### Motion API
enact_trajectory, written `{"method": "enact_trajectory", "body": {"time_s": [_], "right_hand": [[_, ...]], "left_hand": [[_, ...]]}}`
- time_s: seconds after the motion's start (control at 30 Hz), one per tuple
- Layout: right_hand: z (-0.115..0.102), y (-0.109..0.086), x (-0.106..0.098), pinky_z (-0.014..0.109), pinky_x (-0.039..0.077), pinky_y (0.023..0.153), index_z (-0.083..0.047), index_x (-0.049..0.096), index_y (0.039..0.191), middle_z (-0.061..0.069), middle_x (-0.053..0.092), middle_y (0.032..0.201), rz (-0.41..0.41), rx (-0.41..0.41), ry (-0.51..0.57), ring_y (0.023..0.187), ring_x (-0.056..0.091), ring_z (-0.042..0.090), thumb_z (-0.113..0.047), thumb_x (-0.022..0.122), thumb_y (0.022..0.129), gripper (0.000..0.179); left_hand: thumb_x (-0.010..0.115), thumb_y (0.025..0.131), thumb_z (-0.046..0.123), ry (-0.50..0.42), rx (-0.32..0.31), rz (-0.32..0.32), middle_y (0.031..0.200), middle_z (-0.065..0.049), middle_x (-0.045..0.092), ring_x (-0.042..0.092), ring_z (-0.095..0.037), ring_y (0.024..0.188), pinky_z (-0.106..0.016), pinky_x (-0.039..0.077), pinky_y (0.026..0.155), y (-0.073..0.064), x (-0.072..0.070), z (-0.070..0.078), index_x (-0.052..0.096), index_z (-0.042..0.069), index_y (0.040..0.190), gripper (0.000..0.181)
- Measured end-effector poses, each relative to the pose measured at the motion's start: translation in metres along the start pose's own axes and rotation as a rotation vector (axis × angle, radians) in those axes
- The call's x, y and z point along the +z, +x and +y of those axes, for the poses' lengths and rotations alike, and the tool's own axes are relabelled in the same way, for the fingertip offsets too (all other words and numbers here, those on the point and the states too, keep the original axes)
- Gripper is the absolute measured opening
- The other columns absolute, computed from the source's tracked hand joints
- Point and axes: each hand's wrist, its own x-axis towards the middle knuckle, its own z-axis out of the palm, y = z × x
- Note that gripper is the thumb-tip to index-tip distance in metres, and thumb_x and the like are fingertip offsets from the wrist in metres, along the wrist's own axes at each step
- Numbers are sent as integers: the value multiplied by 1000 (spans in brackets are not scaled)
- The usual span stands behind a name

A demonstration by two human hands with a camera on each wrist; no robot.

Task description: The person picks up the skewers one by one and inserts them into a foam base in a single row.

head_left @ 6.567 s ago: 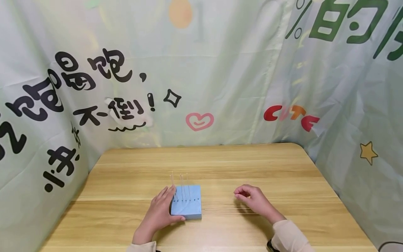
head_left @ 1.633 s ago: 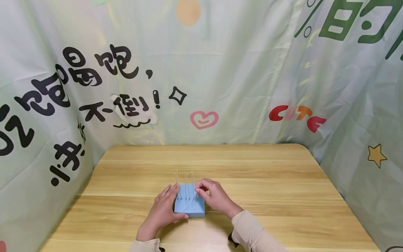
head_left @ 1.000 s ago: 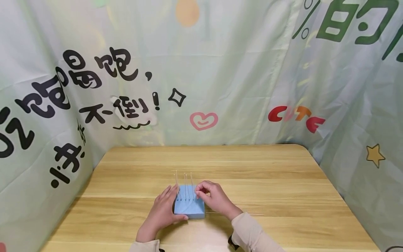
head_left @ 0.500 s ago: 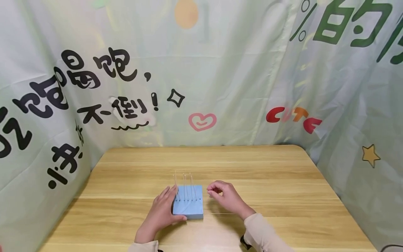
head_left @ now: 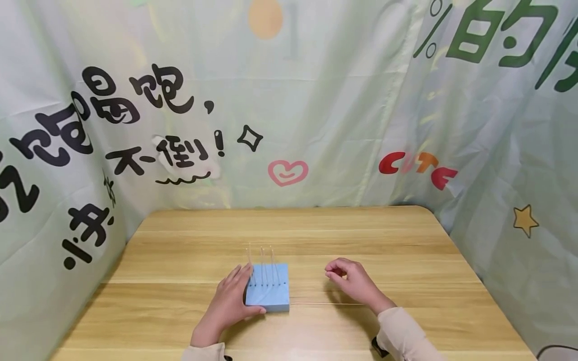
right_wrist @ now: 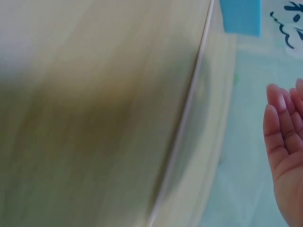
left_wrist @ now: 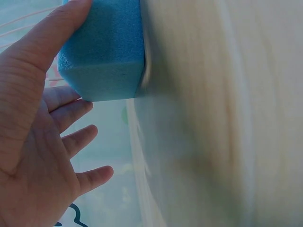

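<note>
A blue foam block (head_left: 273, 299) lies on the wooden table, with a row of small holes across its top. Several thin pale sticks (head_left: 262, 265) stand upright in that row; the rightmost hole has no stick. My left hand (head_left: 230, 303) grips the block by its left side, thumb on the front face and fingers behind, as the left wrist view also shows with the foam block (left_wrist: 104, 42). To the right of the block hovers my right hand (head_left: 354, 281), fingers loosely curled and nothing visible in them. Below it, one thin stick (right_wrist: 187, 109) lies on the table.
The wooden table (head_left: 384, 235) has rounded back corners. A pale green printed curtain (head_left: 334, 125) hangs close behind it and along both sides. A dark curved line (head_left: 557, 347) shows at the lower right corner.
My right hand has moved right, away from the block's top. Compared with the oldest frame, one more stick stands in the block and one fewer lies on the table. The left hand keeps its hold.
</note>
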Motion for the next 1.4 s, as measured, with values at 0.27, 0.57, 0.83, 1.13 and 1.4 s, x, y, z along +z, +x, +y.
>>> {"method": "enact_trajectory", "body": {"time_s": [0.27, 0.57, 0.83, 1.13, 1.4], "right_hand": [[13, -15, -13, 20, 49, 62, -4, 66, 87, -6, 60, 81, -55, 30, -70, 71, 51, 0, -10, 67, 87, 7], [19, -19, -13, 20, 48, 58, -8, 65, 82, -8, 60, 77, -219, 22, -40, 66, 51, -2, -8, 68, 86, 4], [18, -20, -10, 18, 45, 57, -13, 64, 80, -12, 56, 74, -315, 45, -38, 66, 47, -3, -11, 70, 84, 8], [19, -22, -7, 18, 45, 58, -12, 62, 77, -13, 54, 73, -318, -50, -89, 67, 46, -3, -11, 73, 81, 12], [16, -24, -4, 17, 43, 58, -14, 59, 73, -11, 49, 73, -329, -72, -119, 68, 44, -1, -10, 73, 81, 17]], "left_hand": [[86, 56, 50, -5, 8, 9, 146, -17, 39, 31, -41, 135, -64, 27, 104, -1, -1, 0, 38, 1, 143, 111], [85, 57, 50, -8, -10, -11, 148, -15, 37, 28, -40, 137, -62, 26, 106, -1, 0, -1, 37, 2, 144, 110], [85, 57, 49, -13, -6, -9, 148, -15, 38, 28, -40, 136, -64, 26, 104, -1, -1, 0, 37, 1, 143, 110], [85, 57, 49, -2, -5, -10, 147, -16, 38, 28, -41, 136, -64, 26, 105, -1, -2, 1, 37, 1, 144, 110], [85, 57, 49, 4, -4, -13, 147, -17, 38, 29, -41, 136, -63, 25, 105, -1, -2, 1, 38, 1, 143, 109]]}}
